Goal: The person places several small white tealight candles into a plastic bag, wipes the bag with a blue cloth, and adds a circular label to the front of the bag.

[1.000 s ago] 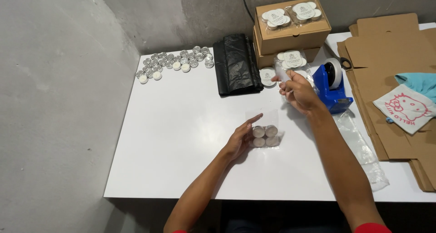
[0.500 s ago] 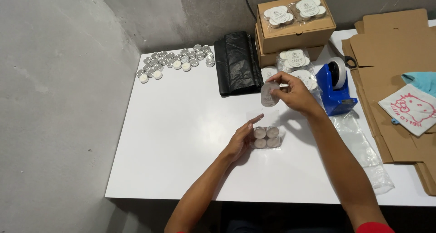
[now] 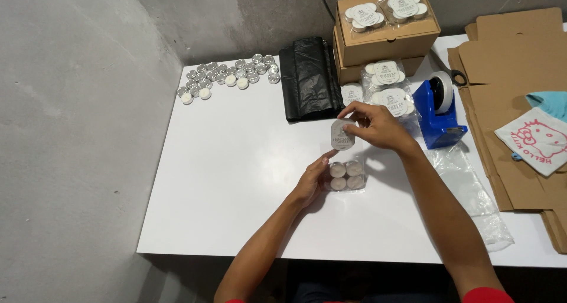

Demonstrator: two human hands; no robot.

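The right hand (image 3: 378,127) pinches a small rounded white label card with dark print (image 3: 342,135) by its upper edge, holding it upright just above a clear plastic packet of four tealight candles (image 3: 346,176) lying on the white surface (image 3: 236,179). The left hand (image 3: 312,182) rests against the packet's left side, fingers closed lightly on it to steady it. By the look of it, the card is about to be joined to the packet, which would call for lowering it squarely over the four candles while the left hand keeps them from sliding. Beyond the hands stand a blue tape dispenser (image 3: 438,111), finished labelled packets (image 3: 387,93), stacked brown cardboard boxes (image 3: 384,37), a folded black plastic bag (image 3: 310,78) and loose silver-cupped tealights (image 3: 227,75).
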